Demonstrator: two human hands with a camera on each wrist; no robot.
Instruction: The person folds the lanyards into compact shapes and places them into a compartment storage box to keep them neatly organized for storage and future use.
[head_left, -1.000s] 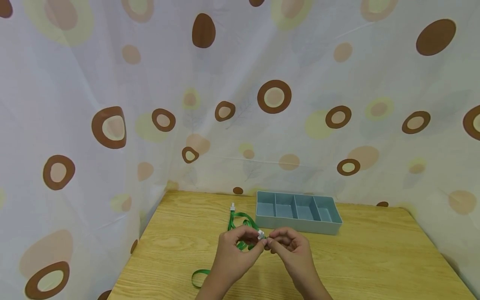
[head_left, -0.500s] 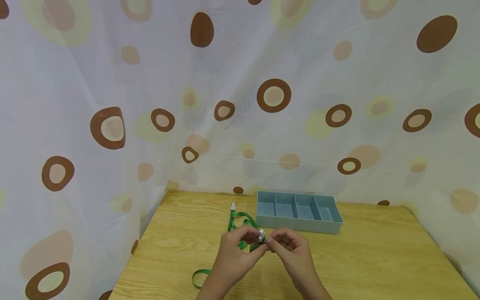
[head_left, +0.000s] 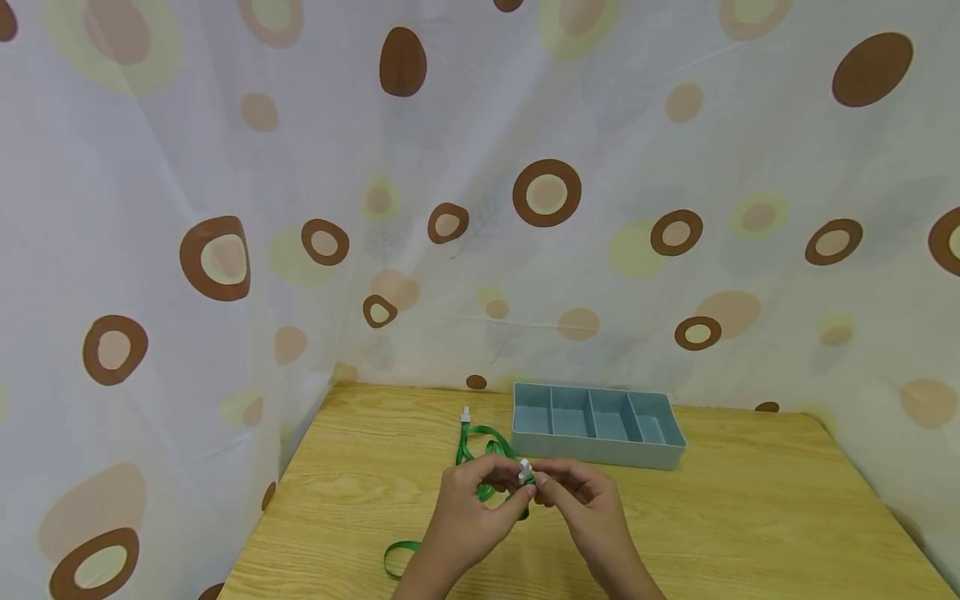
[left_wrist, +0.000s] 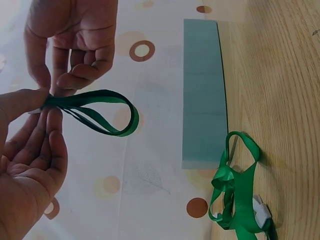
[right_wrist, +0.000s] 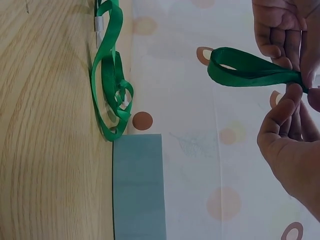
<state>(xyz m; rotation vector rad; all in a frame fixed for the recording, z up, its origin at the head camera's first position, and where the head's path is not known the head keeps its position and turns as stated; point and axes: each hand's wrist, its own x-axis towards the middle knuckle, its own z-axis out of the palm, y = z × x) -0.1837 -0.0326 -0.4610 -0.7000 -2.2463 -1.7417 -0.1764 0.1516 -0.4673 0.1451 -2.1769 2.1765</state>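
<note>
My left hand (head_left: 474,507) and right hand (head_left: 592,504) meet above the table, fingertips close together. Between them they pinch a bunched green ribbon lanyard (left_wrist: 134,120), whose white plastic clip (head_left: 525,472) sticks up at the left fingertips. A folded loop of this ribbon extends from the pinch in both wrist views. Beyond the hands, on the table, lies more green lanyard (right_wrist: 107,55) in loose loops, with a white clip (head_left: 466,416) at its far end. The fingers hide where the held ribbon is gathered.
A light blue tray (head_left: 600,451) with several compartments stands at the back of the wooden table (head_left: 750,500). Another green ribbon loop (head_left: 388,560) lies beside the left forearm. A patterned curtain (head_left: 480,125) hangs behind and at the sides.
The white clip has turned more upright and shifted slightly right between my fingers. Green ribbon now shows below the fingertips. Both hands stay nearly in place.
</note>
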